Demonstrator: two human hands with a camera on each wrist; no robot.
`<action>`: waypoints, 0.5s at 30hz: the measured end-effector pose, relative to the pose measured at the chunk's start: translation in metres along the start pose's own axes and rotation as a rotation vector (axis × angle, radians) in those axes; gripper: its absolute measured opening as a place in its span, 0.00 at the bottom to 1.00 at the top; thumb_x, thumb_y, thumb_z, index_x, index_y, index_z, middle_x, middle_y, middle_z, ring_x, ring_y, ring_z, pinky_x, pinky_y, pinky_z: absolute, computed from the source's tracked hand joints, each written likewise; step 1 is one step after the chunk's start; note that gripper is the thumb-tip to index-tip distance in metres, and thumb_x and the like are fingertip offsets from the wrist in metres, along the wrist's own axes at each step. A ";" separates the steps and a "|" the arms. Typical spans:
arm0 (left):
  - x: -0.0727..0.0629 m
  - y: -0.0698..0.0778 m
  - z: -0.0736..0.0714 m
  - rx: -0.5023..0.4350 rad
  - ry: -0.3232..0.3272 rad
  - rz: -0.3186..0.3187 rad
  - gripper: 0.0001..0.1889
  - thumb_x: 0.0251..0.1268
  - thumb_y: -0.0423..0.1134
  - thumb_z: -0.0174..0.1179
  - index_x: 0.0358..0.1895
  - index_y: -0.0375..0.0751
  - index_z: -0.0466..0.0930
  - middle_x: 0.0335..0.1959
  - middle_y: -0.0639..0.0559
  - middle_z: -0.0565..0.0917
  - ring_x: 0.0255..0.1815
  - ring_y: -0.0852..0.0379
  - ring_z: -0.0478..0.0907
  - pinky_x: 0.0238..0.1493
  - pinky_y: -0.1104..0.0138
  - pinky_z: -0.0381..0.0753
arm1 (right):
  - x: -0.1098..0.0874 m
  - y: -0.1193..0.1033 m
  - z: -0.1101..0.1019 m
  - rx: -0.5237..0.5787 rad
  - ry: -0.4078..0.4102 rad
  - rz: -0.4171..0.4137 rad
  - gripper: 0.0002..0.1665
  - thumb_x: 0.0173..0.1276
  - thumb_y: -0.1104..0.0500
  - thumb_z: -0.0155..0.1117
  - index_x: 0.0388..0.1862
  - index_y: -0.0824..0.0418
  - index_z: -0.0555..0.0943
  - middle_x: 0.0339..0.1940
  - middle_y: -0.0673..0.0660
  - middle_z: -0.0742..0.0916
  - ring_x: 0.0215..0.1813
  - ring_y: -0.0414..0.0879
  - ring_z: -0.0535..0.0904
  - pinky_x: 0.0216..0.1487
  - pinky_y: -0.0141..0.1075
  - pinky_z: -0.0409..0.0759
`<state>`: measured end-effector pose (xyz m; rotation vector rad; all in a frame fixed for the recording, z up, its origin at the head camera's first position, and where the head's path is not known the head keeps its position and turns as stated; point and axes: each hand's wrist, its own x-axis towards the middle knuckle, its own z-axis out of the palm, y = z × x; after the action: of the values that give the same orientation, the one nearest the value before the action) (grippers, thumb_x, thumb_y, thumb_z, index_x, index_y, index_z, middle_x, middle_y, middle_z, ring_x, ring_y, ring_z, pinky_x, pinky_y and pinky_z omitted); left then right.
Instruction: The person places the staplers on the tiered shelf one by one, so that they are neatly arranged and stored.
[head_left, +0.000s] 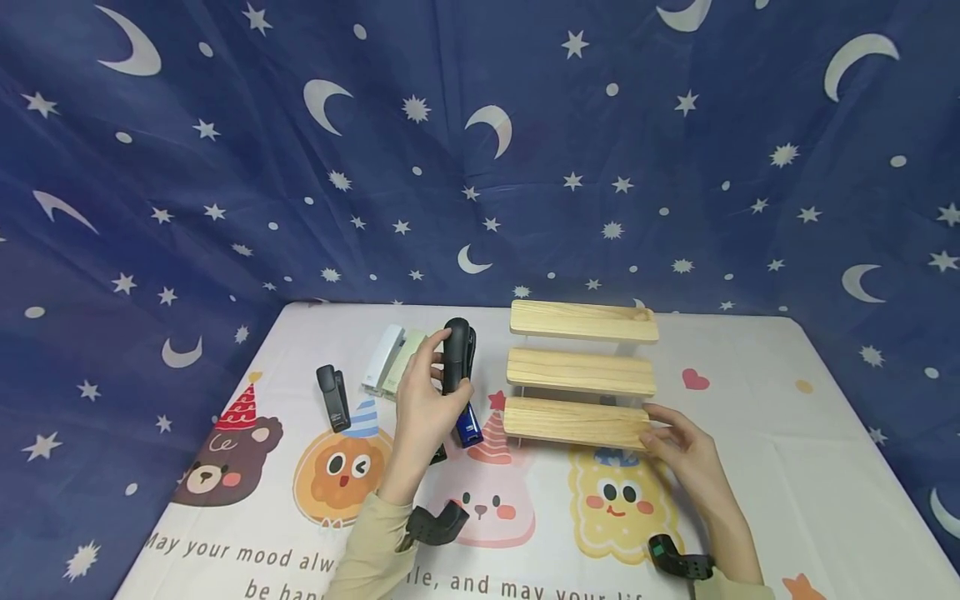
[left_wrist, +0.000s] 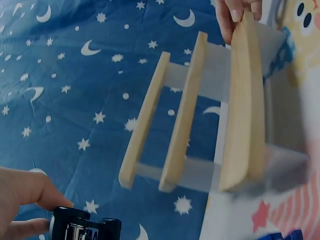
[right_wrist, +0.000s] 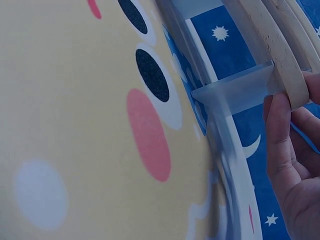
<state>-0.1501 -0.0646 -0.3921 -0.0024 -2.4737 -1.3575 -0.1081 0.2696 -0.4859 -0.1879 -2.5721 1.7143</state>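
Note:
My left hand (head_left: 429, 400) holds a black stapler (head_left: 454, 354) upright between thumb and fingers, left of a three-step wooden display shelf (head_left: 581, 372). In the left wrist view, one end of that stapler (left_wrist: 82, 226) shows at the bottom. My right hand (head_left: 681, 450) grips the right end of the shelf's lowest, front board (head_left: 573, 422). In the right wrist view, thumb and fingers pinch the board's rounded end (right_wrist: 292, 82) beside a clear side panel (right_wrist: 235, 90). Just below the held stapler lies a blue stapler (head_left: 468, 427), partly covered.
Left of my left hand stands a smaller black stapler (head_left: 334, 398). A white stapler (head_left: 383, 358) and a pale green one (head_left: 402, 363) lie side by side behind it. A dark object (head_left: 438, 454) peeks out beside my left wrist. A starry blue curtain (head_left: 420, 208) borders the printed tablecloth (head_left: 757, 400).

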 end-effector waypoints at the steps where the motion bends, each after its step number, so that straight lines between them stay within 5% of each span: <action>1: 0.001 0.002 0.001 -0.001 -0.002 0.011 0.37 0.46 0.30 0.65 0.65 0.54 0.70 0.46 0.43 0.79 0.37 0.51 0.75 0.31 0.66 0.71 | 0.000 0.000 0.000 0.000 -0.001 0.002 0.28 0.65 0.58 0.66 0.63 0.64 0.73 0.37 0.43 0.84 0.39 0.28 0.79 0.41 0.23 0.78; 15: 0.020 0.037 0.026 0.014 -0.073 0.189 0.36 0.46 0.33 0.63 0.65 0.55 0.71 0.45 0.46 0.79 0.39 0.50 0.75 0.37 0.62 0.71 | 0.000 0.001 -0.001 0.018 -0.008 -0.011 0.28 0.65 0.59 0.65 0.63 0.64 0.73 0.37 0.40 0.84 0.39 0.29 0.80 0.41 0.23 0.78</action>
<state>-0.1705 -0.0258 -0.3690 -0.2805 -2.4696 -1.2816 -0.1077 0.2711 -0.4865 -0.1667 -2.5568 1.7378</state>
